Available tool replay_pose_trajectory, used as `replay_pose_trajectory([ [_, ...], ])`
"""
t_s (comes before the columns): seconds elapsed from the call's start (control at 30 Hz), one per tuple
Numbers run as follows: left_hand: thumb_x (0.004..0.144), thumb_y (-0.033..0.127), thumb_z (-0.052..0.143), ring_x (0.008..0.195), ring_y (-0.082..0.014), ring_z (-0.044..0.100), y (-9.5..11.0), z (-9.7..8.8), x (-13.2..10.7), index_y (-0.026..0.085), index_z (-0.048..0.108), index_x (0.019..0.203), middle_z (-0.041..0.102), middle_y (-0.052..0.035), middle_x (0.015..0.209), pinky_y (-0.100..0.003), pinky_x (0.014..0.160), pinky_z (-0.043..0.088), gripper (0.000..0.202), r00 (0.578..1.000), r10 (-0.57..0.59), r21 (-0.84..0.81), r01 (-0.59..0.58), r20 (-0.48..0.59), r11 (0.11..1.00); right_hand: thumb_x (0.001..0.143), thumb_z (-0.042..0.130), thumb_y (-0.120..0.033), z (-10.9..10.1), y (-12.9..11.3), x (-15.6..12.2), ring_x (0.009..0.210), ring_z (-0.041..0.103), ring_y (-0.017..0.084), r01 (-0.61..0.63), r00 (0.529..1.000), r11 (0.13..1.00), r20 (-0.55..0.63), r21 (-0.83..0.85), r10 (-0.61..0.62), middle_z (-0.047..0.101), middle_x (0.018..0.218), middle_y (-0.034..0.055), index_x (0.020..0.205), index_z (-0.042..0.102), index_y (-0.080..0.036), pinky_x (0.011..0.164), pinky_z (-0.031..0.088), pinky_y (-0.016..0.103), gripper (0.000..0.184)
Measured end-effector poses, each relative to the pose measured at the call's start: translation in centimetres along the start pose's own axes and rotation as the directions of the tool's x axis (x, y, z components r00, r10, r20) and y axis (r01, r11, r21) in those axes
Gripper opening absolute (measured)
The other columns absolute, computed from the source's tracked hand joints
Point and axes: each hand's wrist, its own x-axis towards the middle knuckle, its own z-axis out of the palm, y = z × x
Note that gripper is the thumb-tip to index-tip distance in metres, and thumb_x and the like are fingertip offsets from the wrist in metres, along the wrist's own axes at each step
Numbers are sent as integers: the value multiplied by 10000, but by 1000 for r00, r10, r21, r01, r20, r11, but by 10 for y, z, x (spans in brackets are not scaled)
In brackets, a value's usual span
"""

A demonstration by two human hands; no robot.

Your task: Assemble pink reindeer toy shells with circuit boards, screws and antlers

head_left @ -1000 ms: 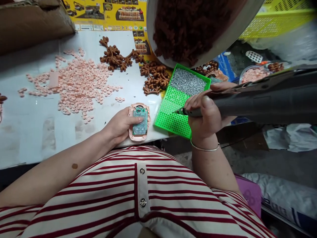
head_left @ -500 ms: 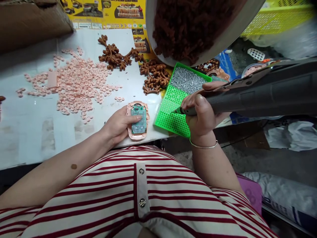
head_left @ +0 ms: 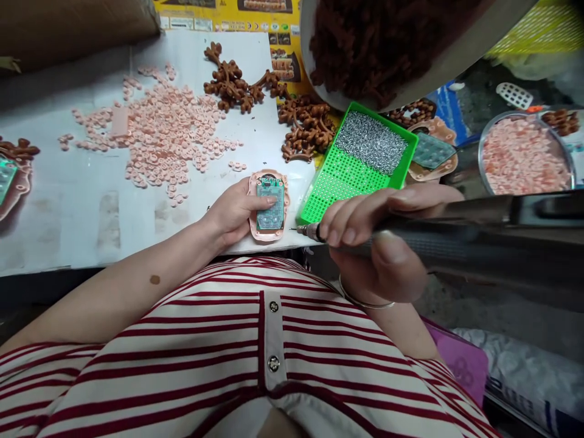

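Note:
My left hand (head_left: 235, 213) rests on a pink plastic shell (head_left: 269, 205) that holds a green circuit board, with the thumb pressed flat on the board. The shell lies at the near edge of the white table (head_left: 68, 207). My right hand (head_left: 378, 240) is wrapped round a dark electric screwdriver (head_left: 456, 234). Its bit points left, close to the shell's right side and just below the green screw tray (head_left: 340, 179). A heap of small silver screws (head_left: 370, 142) fills the tray's far end.
Several loose pink buttons (head_left: 164, 131) lie spread on the table, with brown plastic sprues (head_left: 237, 85) behind them. A large bowl of brown parts (head_left: 387, 42) hangs over the tray. At right stand a metal bowl of pink pieces (head_left: 524, 152) and another pink shell (head_left: 431, 155).
My right hand has drawn the screwdriver off the green tray, down and towards me, so its bit now sits beside the shell. The left hand keeps its hold.

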Motion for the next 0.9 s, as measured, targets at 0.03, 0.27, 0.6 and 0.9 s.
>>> replay_pose_trajectory([
  [0.03,632,63,772,728,-179,667,0,0,0,117,657,934,707,-47,807,-328,754,562,327,1000,5,2,-5,9,1000,843,701,-306,2,3,-2,370,436,110,-13,1000,1000,22,6,13,498,542,-95,1081,666,-339,341,409,266,242],
  [0.27,636,69,762,734,-179,666,-1,-1,-1,130,655,965,697,-33,800,-338,773,559,351,999,21,9,-21,36,1000,854,713,-470,-1,14,-10,384,464,122,-110,994,987,-1,-118,111,481,546,-114,1025,567,-387,414,480,296,240],
  [0.6,612,58,766,767,-187,667,3,-5,-2,126,640,1016,695,-36,833,-323,757,549,428,995,16,-11,-15,97,1000,877,698,-432,0,13,-13,388,483,116,-138,988,988,63,-68,143,527,564,-115,1048,588,-386,391,464,276,209],
  [0.9,618,53,762,736,-181,662,2,-5,-1,128,649,999,692,-38,823,-332,761,549,404,998,13,-8,-12,69,1000,874,712,-331,2,11,-10,408,512,115,-127,986,992,107,16,125,593,605,-100,1111,643,-375,404,473,285,251],
])
